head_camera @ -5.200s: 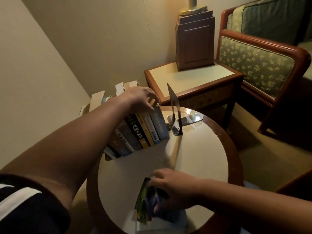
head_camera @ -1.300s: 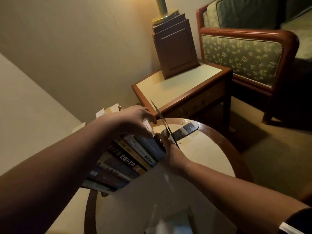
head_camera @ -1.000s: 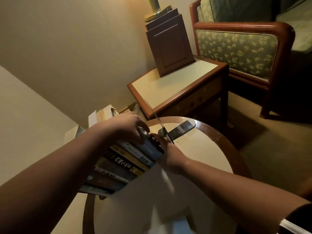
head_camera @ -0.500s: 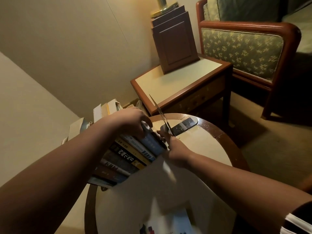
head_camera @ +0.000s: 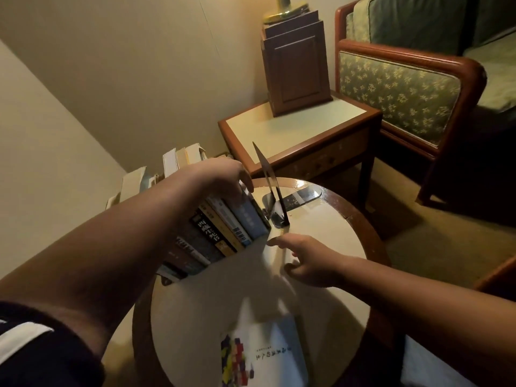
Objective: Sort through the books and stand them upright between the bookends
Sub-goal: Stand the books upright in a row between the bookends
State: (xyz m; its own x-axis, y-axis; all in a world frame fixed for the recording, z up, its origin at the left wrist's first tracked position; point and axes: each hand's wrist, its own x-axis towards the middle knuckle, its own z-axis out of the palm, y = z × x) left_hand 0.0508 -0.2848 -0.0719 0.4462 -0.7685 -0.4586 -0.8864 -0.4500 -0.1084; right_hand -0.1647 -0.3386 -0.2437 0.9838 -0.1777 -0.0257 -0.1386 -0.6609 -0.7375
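Note:
A row of several books [head_camera: 223, 233] stands spine-out on the round table [head_camera: 321, 247], leaning left. My left hand [head_camera: 223, 177] lies over the tops of the rightmost books and grips them. Just right of the row stands a dark metal bookend [head_camera: 272, 188], a small gap between it and the last blue book [head_camera: 251, 219]. My right hand [head_camera: 304, 258] hovers over the tabletop in front of the bookend, fingers apart, holding nothing. A white book with a coloured cover [head_camera: 262, 356] lies flat at the table's near edge. The left bookend is hidden by my arm.
A square wooden side table [head_camera: 296, 127] with a dark wooden lamp base [head_camera: 296, 71] stands behind the round table. An upholstered armchair [head_camera: 399, 90] is at the right. Walls close in on the left and behind.
My right hand has drawn back from the bookend and the last book toward me and now is free over the table. My left hand still holds the book tops.

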